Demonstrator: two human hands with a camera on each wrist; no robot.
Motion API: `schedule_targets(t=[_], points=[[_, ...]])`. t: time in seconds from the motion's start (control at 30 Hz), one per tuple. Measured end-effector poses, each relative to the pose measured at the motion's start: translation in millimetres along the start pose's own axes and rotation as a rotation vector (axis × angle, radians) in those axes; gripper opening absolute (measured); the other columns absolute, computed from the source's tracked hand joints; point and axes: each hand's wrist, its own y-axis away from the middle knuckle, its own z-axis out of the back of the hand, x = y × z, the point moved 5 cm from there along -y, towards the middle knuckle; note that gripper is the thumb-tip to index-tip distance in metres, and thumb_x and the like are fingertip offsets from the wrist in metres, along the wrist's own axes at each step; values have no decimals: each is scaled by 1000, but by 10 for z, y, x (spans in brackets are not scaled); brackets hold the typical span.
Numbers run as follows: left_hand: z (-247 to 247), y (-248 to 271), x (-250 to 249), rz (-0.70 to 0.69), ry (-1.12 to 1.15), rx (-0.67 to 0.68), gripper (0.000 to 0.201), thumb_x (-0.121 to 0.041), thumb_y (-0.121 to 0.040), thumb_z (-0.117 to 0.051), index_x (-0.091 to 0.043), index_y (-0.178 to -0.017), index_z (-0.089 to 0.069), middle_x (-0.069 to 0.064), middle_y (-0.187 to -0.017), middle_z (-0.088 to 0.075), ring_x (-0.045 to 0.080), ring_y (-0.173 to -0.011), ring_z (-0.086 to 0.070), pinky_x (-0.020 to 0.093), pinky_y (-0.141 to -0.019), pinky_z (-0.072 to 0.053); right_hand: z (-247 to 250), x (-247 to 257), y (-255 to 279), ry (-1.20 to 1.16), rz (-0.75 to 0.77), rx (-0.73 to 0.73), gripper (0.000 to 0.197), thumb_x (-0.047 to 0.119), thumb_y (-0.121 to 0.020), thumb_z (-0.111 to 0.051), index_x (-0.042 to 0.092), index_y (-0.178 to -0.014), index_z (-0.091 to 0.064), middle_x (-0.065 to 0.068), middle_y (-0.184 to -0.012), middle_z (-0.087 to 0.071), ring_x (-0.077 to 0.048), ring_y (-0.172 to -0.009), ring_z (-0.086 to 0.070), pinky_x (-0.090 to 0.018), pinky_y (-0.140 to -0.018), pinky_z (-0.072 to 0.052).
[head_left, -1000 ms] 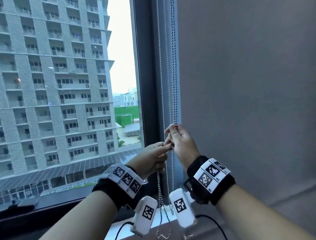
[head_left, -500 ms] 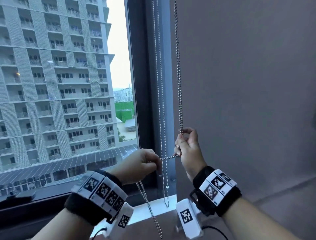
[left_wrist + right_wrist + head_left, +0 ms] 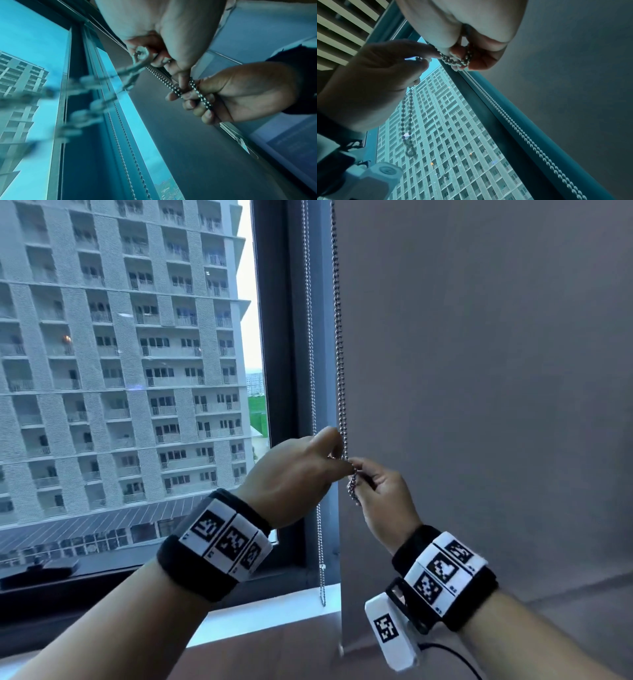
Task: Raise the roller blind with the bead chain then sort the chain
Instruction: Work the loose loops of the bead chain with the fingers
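A metal bead chain [image 3: 338, 344] hangs taut along the left edge of the lowered grey roller blind [image 3: 479, 371]. My left hand [image 3: 337, 446] pinches this chain from the left; in the left wrist view its fingers curl round a coil of beads [image 3: 142, 53]. Just below and to the right, my right hand [image 3: 359, 474] grips a small bunch of gathered chain [image 3: 457, 60], with strands passing between its fingers [image 3: 199, 93]. The two hands touch. A loose loop of chain [image 3: 407, 128] dangles under the left hand [image 3: 376, 75].
A second bead chain [image 3: 312, 378] hangs by the dark window frame [image 3: 274, 337] down to the white sill [image 3: 274, 606]. Through the glass stands a tall apartment block [image 3: 120, 371]. The blind's bottom edge [image 3: 342, 648] hangs below my right wrist.
My left hand has risen from lower left up to the right hand. The chain stretched between them half a second ago is now gathered at the fingers.
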Motion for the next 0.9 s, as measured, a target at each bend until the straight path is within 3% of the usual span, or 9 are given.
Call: schedule_targets(t=[0.13, 0.23, 0.33, 0.43, 0.57, 0.73, 0.9], points=[[-11, -94, -23, -52, 0, 17, 25, -5, -81, -52, -16, -93, -71, 12, -90, -57, 26, -53, -51, 33, -40, -42, 119, 23, -68, -14, -53, 104, 39, -3, -90, -45, 26, -92, -71, 5, -58, -51, -5, -51, -37, -19, -52, -33], [17, -146, -57, -79, 0, -4, 23, -4, -78, -58, -15, -93, -71, 13, -90, -59, 25, -53, -51, 30, -40, -37, 160, 37, -75, -134, -160, 177, 37, -6, -91, -45, 21, -85, -70, 4, -56, -46, -3, -45, -35, -16, -48, -32], [-27, -193, -53, -55, -5, 5, 25, -2, -77, -61, -14, -97, -70, 13, -91, -58, 25, -55, -52, 31, -41, -38, 175, 65, -27, -306, -285, 238, 37, -6, -90, -47, 18, -73, -68, -3, -65, -40, -4, -45, -33, -16, -49, -31], [-104, -238, 9, 25, -14, 51, 24, 3, -73, -59, -12, -89, -68, 13, -92, -56, 27, -56, -53, 36, -43, -45, 164, 72, -12, -341, -319, 267, 29, -2, -90, -50, 16, -81, -71, -2, -65, -38, -6, -47, -32, -18, -51, -28], [-132, -262, 32, 112, 12, 76, 9, -11, -77, -58, -8, -82, -65, 12, -91, -52, 27, -56, -53, 39, -45, -47, 186, 87, -55, -344, -307, 211, 11, 0, -87, -56, 10, -88, -61, -2, -63, -45, -6, -47, -38, -18, -51, -33], [-141, -241, 163, 274, 199, 32, 18, -30, -80, -60, -15, -88, -63, 1, -93, -48, 20, -70, -55, 31, -63, -48, 257, 180, -159, -388, -184, 110, 33, -14, -82, -53, 16, -89, -43, -3, -69, -52, -9, -56, -49, -16, -54, -42], [-149, -283, 249, 395, 414, 45, 10, -28, -84, -59, -23, -78, -52, 1, -86, -51, 18, -73, -53, 27, -68, -42, 220, 267, -228, -361, -72, 35, 35, -15, -83, -52, 18, -85, -42, -3, -74, -51, -11, -68, -49, -15, -64, -45]])
